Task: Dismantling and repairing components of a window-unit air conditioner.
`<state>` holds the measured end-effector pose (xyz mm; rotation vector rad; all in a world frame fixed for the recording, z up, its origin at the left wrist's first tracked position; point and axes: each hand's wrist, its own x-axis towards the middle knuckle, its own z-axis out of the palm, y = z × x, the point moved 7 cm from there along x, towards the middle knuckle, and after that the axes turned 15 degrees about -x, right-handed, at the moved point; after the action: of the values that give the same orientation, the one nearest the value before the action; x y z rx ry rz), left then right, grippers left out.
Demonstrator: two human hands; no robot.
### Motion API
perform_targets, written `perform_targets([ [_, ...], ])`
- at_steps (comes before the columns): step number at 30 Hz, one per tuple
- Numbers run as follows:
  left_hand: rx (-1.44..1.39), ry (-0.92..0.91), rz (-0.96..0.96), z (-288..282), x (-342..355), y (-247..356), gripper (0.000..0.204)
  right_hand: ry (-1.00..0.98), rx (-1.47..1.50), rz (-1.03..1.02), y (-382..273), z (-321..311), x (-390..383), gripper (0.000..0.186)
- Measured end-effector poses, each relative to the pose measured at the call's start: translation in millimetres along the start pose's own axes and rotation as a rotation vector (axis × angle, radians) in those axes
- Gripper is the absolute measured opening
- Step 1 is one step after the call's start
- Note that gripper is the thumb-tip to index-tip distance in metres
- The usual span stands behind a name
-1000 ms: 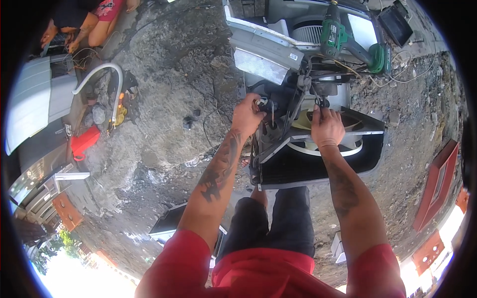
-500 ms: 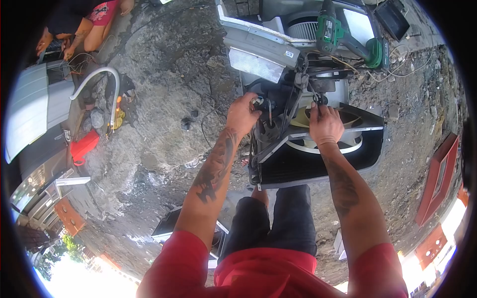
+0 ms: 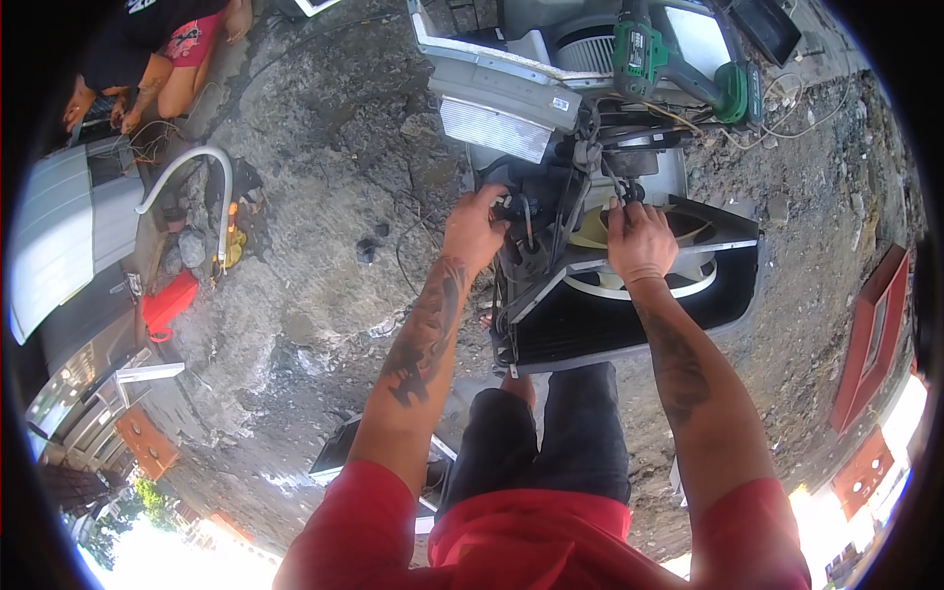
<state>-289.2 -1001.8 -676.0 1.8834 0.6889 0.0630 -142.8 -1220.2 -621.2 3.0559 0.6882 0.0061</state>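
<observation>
An opened air-conditioner unit (image 3: 511, 131) stands before me, its pale fan (image 3: 683, 280) set in a black housing (image 3: 629, 329). My left hand (image 3: 476, 224) is closed at a dark cylindrical component (image 3: 522, 206) with a metal pipe, left of the fan; what its fingertips hold is unclear. My right hand (image 3: 639, 238) has its fingers curled on a small black part (image 3: 633, 192) above the fan, partly hidden by them. Dark hoses and cables (image 3: 580, 182) run between my hands. A green cordless drill (image 3: 641, 54) lies across the top of the unit.
Another person (image 3: 157, 69) crouches top left among wires. A white curved hose (image 3: 194, 154), a red object (image 3: 169, 300) and grey panels (image 3: 54, 236) lie left on rough concrete ground (image 3: 315, 216). A red frame (image 3: 870, 334) lies right; a dark tray (image 3: 762, 29) sits top right.
My hands have shifted slightly left in the picture, still closed at the same parts. The unit and drill appear a little higher and further left, as the view has moved slightly.
</observation>
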Motion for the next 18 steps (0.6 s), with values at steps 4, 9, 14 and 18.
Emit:
perform_targets([
  [4, 0.107, -0.038, 0.02, 6.4, -1.5, 8.3, 0.044, -0.001, -0.007, 0.004, 1.3, -0.6, 0.0, 0.033],
  [9, 0.072, -0.025, -0.017, 5.8, -2.4, 5.8, 0.043, 0.019, 0.012, 0.009, 1.3, -1.6, 0.1, 0.033],
  [14, -0.021, 0.102, 0.093, 0.1, -4.0, 11.1, 0.046, 0.054, 0.018, -0.009, 0.7, -3.8, -1.1, 0.032],
  [18, -0.06, 0.088, -0.056, -1.0, -0.2, 10.1, 0.048, 0.068, 0.037, -0.014, 1.0, -4.8, -2.9, 0.032],
])
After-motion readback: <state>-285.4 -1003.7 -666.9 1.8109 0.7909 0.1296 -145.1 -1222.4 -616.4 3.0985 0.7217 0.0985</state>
